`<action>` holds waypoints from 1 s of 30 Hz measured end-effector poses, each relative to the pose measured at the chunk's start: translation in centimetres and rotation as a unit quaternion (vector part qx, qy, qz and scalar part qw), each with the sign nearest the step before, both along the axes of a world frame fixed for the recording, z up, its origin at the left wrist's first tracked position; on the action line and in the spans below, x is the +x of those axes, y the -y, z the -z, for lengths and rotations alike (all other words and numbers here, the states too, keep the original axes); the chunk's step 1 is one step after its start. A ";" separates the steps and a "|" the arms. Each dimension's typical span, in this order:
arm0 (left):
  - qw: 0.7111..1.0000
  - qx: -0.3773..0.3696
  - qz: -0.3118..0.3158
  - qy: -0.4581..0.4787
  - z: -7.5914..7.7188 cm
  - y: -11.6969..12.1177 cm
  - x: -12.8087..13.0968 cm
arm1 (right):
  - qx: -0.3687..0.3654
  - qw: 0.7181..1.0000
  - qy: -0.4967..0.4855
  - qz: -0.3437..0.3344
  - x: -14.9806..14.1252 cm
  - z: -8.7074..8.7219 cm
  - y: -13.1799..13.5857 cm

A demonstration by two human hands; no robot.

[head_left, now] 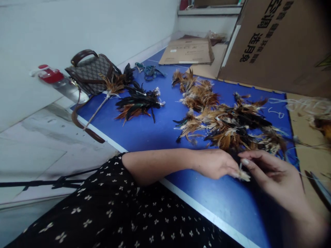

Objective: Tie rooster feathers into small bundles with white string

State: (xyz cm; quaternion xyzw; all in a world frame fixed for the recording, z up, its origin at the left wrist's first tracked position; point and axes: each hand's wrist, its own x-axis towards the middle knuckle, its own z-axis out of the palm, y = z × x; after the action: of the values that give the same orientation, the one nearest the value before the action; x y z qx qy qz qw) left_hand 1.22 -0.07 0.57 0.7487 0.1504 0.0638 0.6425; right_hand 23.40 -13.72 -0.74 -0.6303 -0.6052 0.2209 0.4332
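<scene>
Checked handbag [91, 72], red-capped bottle [55, 80], flattened cardboard [188, 51], big printed box [279, 41].

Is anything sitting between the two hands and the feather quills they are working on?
No. The left hand and right hand both already pinch the small feather bundle directly, at the near edge of the big feather pile on the blue table.
</scene>
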 end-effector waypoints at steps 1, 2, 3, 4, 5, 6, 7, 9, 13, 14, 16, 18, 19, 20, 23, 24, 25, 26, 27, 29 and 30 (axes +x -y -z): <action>1.000 -0.003 -0.002 0.015 -0.2 0.0 0.0 | -0.008 1.000 -0.011 0.012 -0.1 0.2 -0.2; 0.999 0.008 -0.003 0.031 -0.4 -0.1 -0.1 | -0.007 1.000 -0.018 0.024 -0.2 0.3 -0.4; 0.999 0.025 -0.012 0.045 -0.5 -0.2 -0.2 | -0.001 0.999 -0.015 0.032 -0.4 0.3 -0.6; 0.997 0.043 -0.038 0.056 -0.6 -0.4 -0.2 | 0.009 0.999 -0.002 0.032 -0.7 0.3 -0.7; 0.994 0.065 -0.067 0.059 -0.6 -0.6 -0.3 | 0.026 0.999 0.019 0.027 -1.0 0.3 -0.8; 0.990 0.093 -0.094 0.054 -0.6 -0.9 -0.4 | 0.046 0.998 0.045 0.017 -1.4 0.2 -0.9; 0.984 0.127 -0.116 0.043 -0.5 -1.1 -0.4 | 0.066 0.995 0.072 0.000 -1.8 0.0 -0.9; 0.968 0.213 -0.132 0.014 -0.4 -1.5 -0.5 | 0.103 0.987 0.115 -0.040 -2.4 -0.4 -0.8; 0.927 0.369 -0.047 -0.048 -0.2 -1.5 -0.6 | 0.134 0.976 0.159 -0.071 -2.5 -1.3 -0.2; 0.918 0.393 -0.003 -0.060 -0.2 -1.2 -0.6 | 0.141 0.974 0.168 -0.058 -2.2 -1.4 0.0; 0.905 0.413 0.085 -0.057 -0.2 -0.6 -0.5 | 0.150 0.973 0.176 -0.021 -1.6 -1.5 0.2; 0.905 0.398 0.148 -0.014 -0.3 0.0 -0.5 | 0.140 0.977 0.162 0.004 -0.9 -1.2 0.2; 0.910 0.380 0.162 0.014 -0.4 0.1 -0.5 | 0.125 0.981 0.147 0.013 -0.7 -1.0 0.2; 0.917 0.361 0.164 0.044 -0.4 0.2 -0.5 | 0.103 0.986 0.129 0.021 -0.5 -0.9 0.1; 0.932 0.331 0.106 0.107 -0.3 -0.2 -0.8 | 0.035 0.995 0.085 0.030 -0.5 -0.4 -0.3; 0.932 0.339 0.064 0.110 -0.2 -0.4 -0.8 | 0.027 0.996 0.079 0.026 -0.7 -0.4 -0.4; 0.929 0.355 0.017 0.105 0.0 -0.5 -0.8 | 0.029 0.996 0.078 0.017 -1.0 -0.3 -0.5; 0.923 0.373 -0.031 0.092 0.2 -0.6 -0.8 | 0.044 0.996 0.081 0.004 -1.4 -0.2 -0.6; 0.915 0.391 -0.073 0.073 0.3 -0.6 -0.7 | 0.065 0.994 0.089 -0.012 -1.7 -0.2 -0.7; 0.897 0.425 -0.117 0.029 0.7 -0.4 -0.5 | 0.115 0.986 0.115 -0.048 -2.5 -0.1 -0.7; 0.889 0.442 -0.121 0.004 0.8 -0.3 -0.3 | 0.137 0.980 0.131 -0.062 -2.7 -0.1 -0.7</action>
State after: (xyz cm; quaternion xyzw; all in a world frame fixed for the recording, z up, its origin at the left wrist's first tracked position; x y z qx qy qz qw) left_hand 0.92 0.22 -0.26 0.9310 0.1931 0.2038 0.2334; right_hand 20.72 -13.00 -0.69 -0.5494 -0.7191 0.0779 0.4184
